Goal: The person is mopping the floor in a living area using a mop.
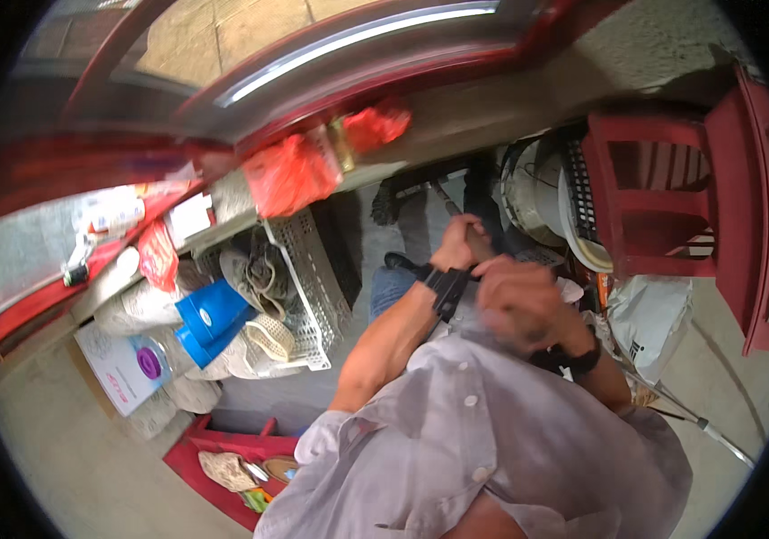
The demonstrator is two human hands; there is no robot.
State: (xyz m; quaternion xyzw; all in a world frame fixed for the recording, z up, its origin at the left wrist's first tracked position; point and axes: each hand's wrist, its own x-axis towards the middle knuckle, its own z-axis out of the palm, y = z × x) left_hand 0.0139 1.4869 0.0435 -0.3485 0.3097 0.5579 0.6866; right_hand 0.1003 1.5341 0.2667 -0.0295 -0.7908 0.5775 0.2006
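My left hand (458, 242) is closed around a wooden handle (446, 199) in front of my body. The handle slants away from me towards the floor and ends near a dark, narrow part whose form is unclear. Closer to my shirt, my right hand (520, 303) is wrapped on the near part of the same handle; it is blurred by motion. Both wrists wear black bands. A dark shoe (399, 261) and a blue trouser leg (388, 286) show beneath my left forearm.
On the left lie a white perforated plastic basket (322, 337), worn shoes (260, 273), a blue plastic item (213, 320) and a clear jar with a purple lid (149, 362). On the right are a bucket (543, 192), a red wooden chair (667, 202) and a white bag (647, 323). A red plastic bag (290, 175) lies on the ledge.
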